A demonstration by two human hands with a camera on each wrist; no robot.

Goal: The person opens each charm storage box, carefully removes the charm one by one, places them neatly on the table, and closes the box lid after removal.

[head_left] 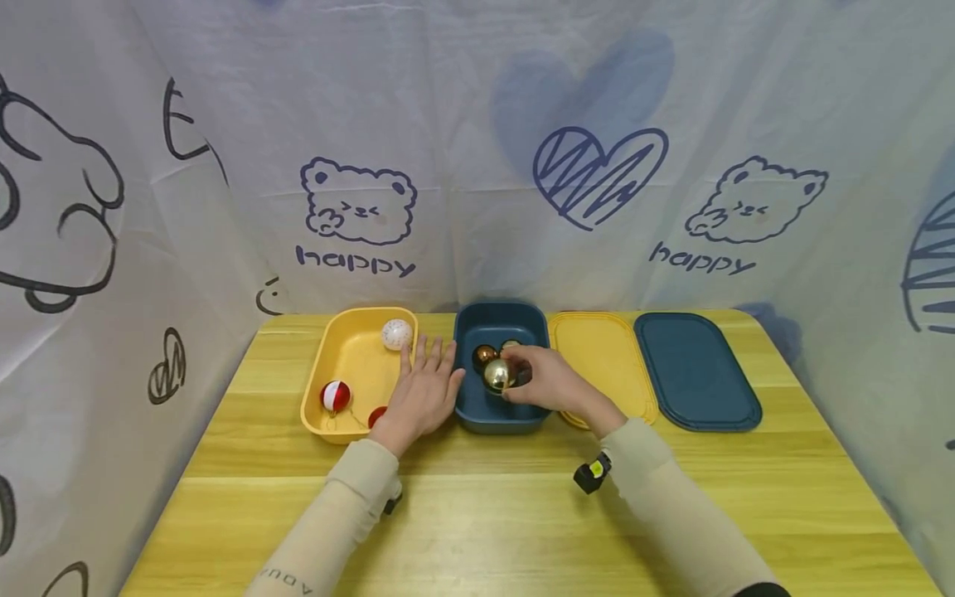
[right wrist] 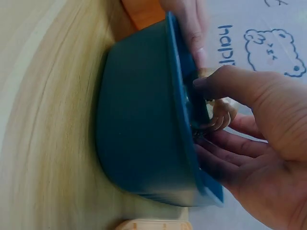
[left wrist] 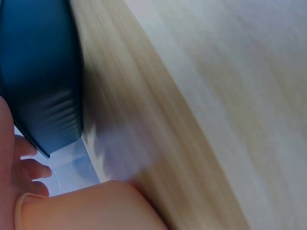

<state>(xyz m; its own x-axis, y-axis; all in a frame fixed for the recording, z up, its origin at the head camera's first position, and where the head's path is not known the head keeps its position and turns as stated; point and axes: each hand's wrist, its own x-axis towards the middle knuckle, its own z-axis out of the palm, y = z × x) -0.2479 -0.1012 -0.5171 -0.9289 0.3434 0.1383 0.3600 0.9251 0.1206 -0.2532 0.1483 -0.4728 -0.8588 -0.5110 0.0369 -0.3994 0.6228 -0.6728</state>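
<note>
In the head view my right hand [head_left: 548,380] reaches over the right rim of a blue plastic box [head_left: 500,427] and pinches a shiny gold ball [head_left: 498,376] between thumb and fingers. A copper-brown ball [head_left: 484,356] lies in the box behind it, and another gold ball [head_left: 511,344] is partly hidden by that hand. My left hand [head_left: 425,398] extends with straight fingers over the right rim of a yellow box [head_left: 313,398], its thumb close by the blue box. Inside the yellow box are a white speckled ball [head_left: 396,334], a red-and-white ball [head_left: 335,396] and a red ball [head_left: 376,415], half covered.
A yellow lid [head_left: 600,365] and a blue lid [head_left: 697,369] lie flat on the wooden table [head_left: 507,522], right of the boxes. A printed white cloth [head_left: 477,149] hangs behind and at both sides.
</note>
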